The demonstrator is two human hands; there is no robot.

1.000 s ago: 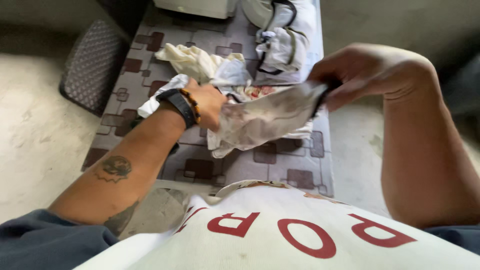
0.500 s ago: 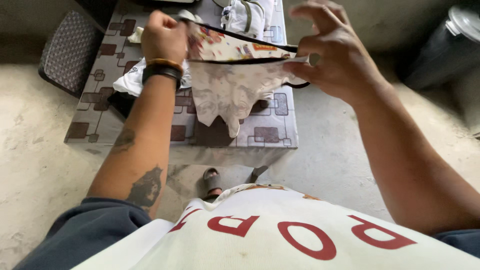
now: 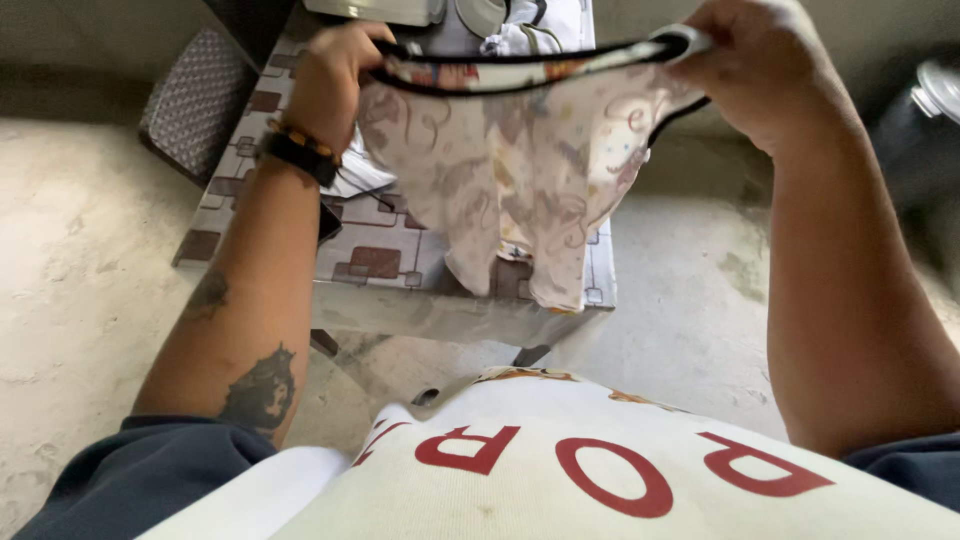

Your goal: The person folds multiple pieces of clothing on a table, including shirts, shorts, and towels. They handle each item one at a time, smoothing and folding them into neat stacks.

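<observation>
A small pale printed garment (image 3: 520, 170) with black trim along its top edge hangs stretched between my two hands, above a low table (image 3: 380, 262). My left hand (image 3: 335, 85), with a black watch and bead bracelet on the wrist, grips the left end of the trim. My right hand (image 3: 755, 75) grips the right end, fingers curled over the black edge. The garment's lower part dangles in two points toward the table's front edge.
The table has a grey cover with brown squares. More folded white clothes (image 3: 505, 25) lie at its far end. A dark woven stool (image 3: 190, 95) stands left on the concrete floor. A dark bin (image 3: 925, 110) is at the right edge.
Both hands have lifted the garment off the table and pulled its trimmed edge wide apart. It now hangs spread open instead of crumpled.
</observation>
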